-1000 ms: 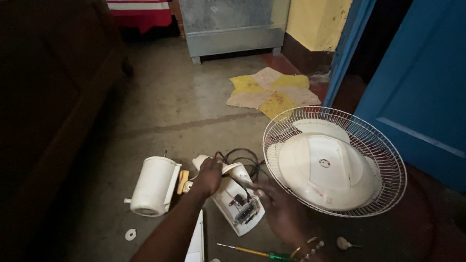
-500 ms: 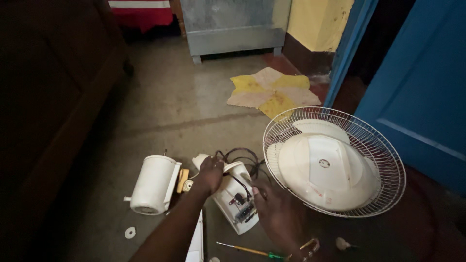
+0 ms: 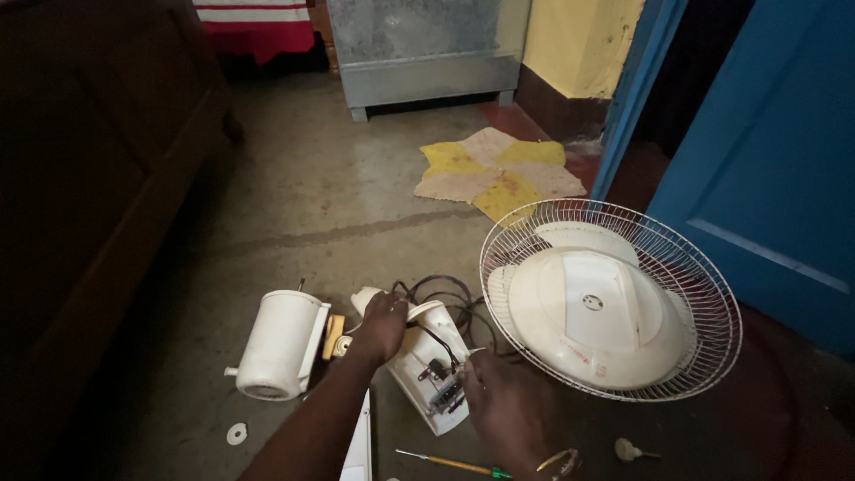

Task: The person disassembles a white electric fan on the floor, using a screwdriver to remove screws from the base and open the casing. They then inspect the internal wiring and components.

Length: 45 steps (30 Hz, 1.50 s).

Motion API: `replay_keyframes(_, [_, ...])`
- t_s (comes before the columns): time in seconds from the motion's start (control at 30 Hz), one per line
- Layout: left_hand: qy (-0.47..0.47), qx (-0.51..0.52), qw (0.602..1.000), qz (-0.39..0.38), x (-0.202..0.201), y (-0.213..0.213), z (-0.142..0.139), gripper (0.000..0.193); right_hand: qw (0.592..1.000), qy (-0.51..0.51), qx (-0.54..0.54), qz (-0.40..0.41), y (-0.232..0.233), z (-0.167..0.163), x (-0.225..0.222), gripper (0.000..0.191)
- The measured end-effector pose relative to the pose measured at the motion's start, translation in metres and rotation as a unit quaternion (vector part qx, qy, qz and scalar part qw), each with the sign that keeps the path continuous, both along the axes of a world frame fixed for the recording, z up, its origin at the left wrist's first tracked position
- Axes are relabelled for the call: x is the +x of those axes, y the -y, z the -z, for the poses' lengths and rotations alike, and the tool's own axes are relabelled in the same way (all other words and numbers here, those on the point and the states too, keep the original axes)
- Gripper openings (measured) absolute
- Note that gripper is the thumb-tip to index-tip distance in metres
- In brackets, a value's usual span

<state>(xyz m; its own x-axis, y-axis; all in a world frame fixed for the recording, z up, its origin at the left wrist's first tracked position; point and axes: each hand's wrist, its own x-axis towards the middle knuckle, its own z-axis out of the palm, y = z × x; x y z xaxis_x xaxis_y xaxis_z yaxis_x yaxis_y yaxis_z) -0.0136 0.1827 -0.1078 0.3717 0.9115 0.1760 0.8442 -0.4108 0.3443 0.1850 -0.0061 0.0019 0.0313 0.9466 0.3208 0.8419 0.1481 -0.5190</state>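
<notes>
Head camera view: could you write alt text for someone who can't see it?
Two hands, left and right, work on an opened white fan base on a concrete floor. A white motor housing lies left, a wire fan guard right, a screwdriver below.

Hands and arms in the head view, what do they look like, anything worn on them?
Both are bare: no gloves, and no sleeve shows on the left forearm up to the frame's bottom edge. The left hand wears nothing visible. The right hand has a thin gold-coloured bangle at the wrist. The dim light hides finer details such as rings or markings.
</notes>
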Motion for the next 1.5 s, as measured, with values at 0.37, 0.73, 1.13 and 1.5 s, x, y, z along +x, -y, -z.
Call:
replay_keyframes(0.37, [-0.032,0.055,0.998,0.021,-0.001,-0.002,0.007,0.037,0.979,0.031,0.161,-0.119,0.003,0.002,0.006,0.024])
replay_keyframes(0.73, [0.151,-0.103,0.979,-0.087,0.004,0.003,-0.002,0.047,0.990,0.065,0.077,-0.093,0.005,0.009,0.001,0.020])
replay_keyframes(1.13, [-0.027,0.091,0.995,0.020,0.000,-0.004,0.005,0.037,0.982,-0.018,0.131,-0.135,-0.002,0.027,0.008,0.024])
replay_keyframes(1.5, [0.009,-0.019,1.000,-0.014,-0.001,0.004,-0.005,0.036,0.992,-0.098,-0.071,0.020,-0.012,0.041,0.028,0.032])
